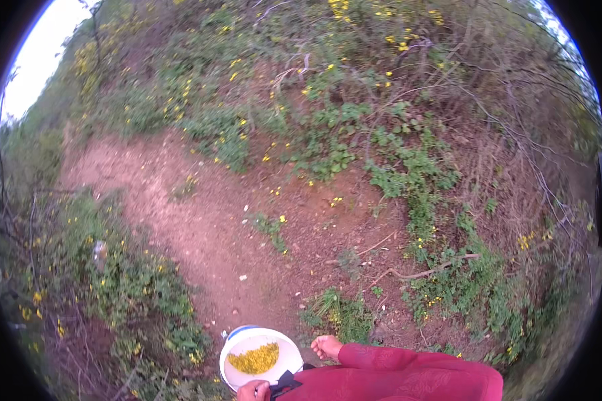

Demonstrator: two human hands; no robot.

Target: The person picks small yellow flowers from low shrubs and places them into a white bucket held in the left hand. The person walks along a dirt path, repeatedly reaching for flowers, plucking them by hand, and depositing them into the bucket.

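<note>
A white plastic bucket (227, 370) with a blue patch on its outside is tilted toward me at the lower middle. Small yellow flowers (255, 359) lie heaped inside it. At the near rim, partly cut off by the picture's bottom edge, my left hand (253, 390) grips the bucket. Beside that hand, a black strap (285, 385) lies against the rim. My right hand (326, 347) hangs just right of the bucket, apart from it, in front of a red sleeve (381, 357). Its fingers are curled, and whether anything is in them cannot be seen.
A reddish dirt path (220, 260) runs up and left. Leafy plants with yellow blooms (226, 145) cover the bank ahead. More flowering growth (145, 285) borders the path's left side. A bent dry branch (416, 273) and thin bare twigs (527, 150) are on the right.
</note>
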